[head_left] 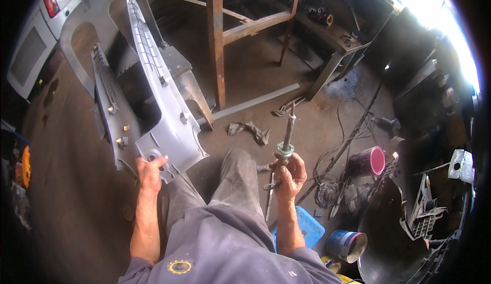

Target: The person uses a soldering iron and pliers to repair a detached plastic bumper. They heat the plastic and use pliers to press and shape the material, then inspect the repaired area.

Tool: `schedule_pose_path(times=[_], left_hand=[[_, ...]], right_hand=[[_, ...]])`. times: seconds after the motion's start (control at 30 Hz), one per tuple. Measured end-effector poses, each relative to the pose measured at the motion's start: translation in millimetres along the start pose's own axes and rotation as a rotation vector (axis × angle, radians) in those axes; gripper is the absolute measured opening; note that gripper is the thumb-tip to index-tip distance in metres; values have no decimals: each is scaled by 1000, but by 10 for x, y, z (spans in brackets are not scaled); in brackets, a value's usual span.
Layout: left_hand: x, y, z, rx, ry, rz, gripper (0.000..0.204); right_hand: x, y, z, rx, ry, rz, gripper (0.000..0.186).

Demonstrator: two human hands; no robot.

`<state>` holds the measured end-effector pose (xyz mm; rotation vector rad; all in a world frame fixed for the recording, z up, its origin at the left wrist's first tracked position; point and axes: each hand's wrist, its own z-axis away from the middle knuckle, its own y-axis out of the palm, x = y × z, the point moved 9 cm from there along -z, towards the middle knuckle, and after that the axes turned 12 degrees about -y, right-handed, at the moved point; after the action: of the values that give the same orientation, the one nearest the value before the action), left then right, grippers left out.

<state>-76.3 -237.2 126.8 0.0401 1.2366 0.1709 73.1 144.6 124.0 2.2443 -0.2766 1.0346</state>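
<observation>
My left hand [149, 170] is closed on the near end of a long grey plastic car trim panel [174, 115], thumb across its face near a round hole. The panel tilts up and away, its far end against the back of a grey plastic chair [76, 26]. A second, darker trim piece [113, 105] with clips rests on the chair to its left. My right hand [289, 174] grips the handle of a soldering iron [289, 133], held upright with its tip pointing up and a pale green collar above my fingers. The iron is apart from the panel.
A rusty metal frame [215, 43] and a grey bar [250, 104] lie ahead, with a crumpled rag [249, 130] nearer. To the right are cables [327, 156], a pink-red bucket [377, 160], a paint tin [348, 245], a blue plastic item [309, 225] and a large dark curved panel [381, 233].
</observation>
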Motion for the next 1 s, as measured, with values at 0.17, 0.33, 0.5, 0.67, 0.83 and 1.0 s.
schedule_pose_path(times=[0.17, 0.33, 0.5, 0.67, 0.83, 1.0], left_hand=[[35, -43, -22, 0, 9, -2, 24], [6, 31, 2, 2, 21, 37, 24], [10, -27, 2, -24, 10, -9, 23], [-41, 67, 44, 22, -30, 105, 26], [137, 73, 23, 71, -178, 295, 21], [352, 316, 148, 229, -316, 392, 26]], right_hand=[[19, 68, -69, 41, -111, -133, 47], [2, 98, -130, 79, -126, -116, 45], [-13, 110, -91, 58, -95, -125, 45], [-158, -163, -58, -56, 56, 84, 42], [-329, -608, 21, -167, 193, 343, 38], [-150, -1192, 40, -283, 139, 486, 38]])
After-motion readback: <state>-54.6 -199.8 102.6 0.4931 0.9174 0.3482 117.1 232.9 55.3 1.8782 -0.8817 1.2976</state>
